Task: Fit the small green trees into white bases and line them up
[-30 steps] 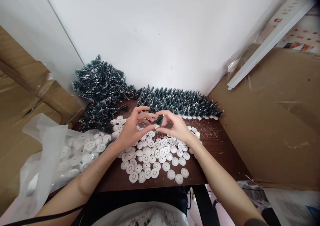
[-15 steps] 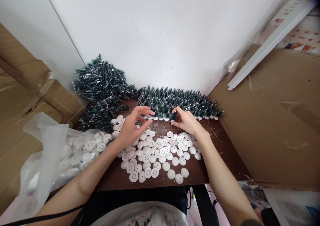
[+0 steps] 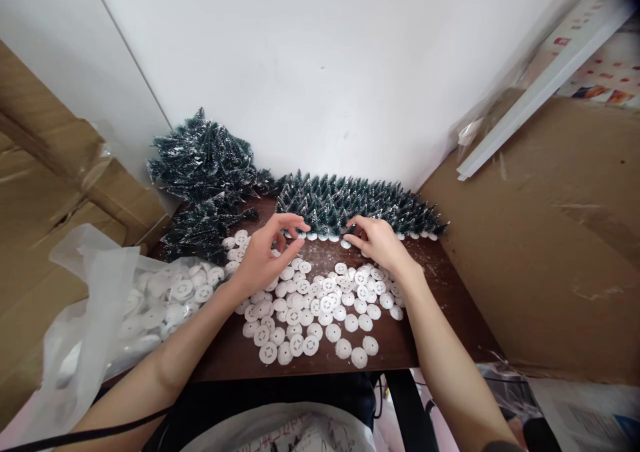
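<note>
Trees, set upright in close rows from twelve to two o'clock of the worktop, have drawn the right hand to their front edge. A second ago both hands met above the discs around one small tree; now that tree is at the row, between one and two o'clock, its white base slightly nearer the person than its neighbours' bases. It therefore looks as though this piece has all but joined the rows. The right hand's thumb and fingers curl about it; whether they pinch it or merely rest beside it, I cannot tell. At ten o'clock the left hand hangs with fingers spread in a loose curve, holding nothing, and has barely shifted in the last half second.

The trees are stiff, bristly cones, dark green and flecked with white like frost. More are tangled in a heap around ten o'clock, many lying on their sides. Loose white discs, round and matte, spread around six o'clock; some show slotted faces, others a small central hole. A thin, cloudy plastic bag of similar discs slumps near nine. Creased brown cardboard stands at three, and a smooth white wall rises at twelve.
</note>
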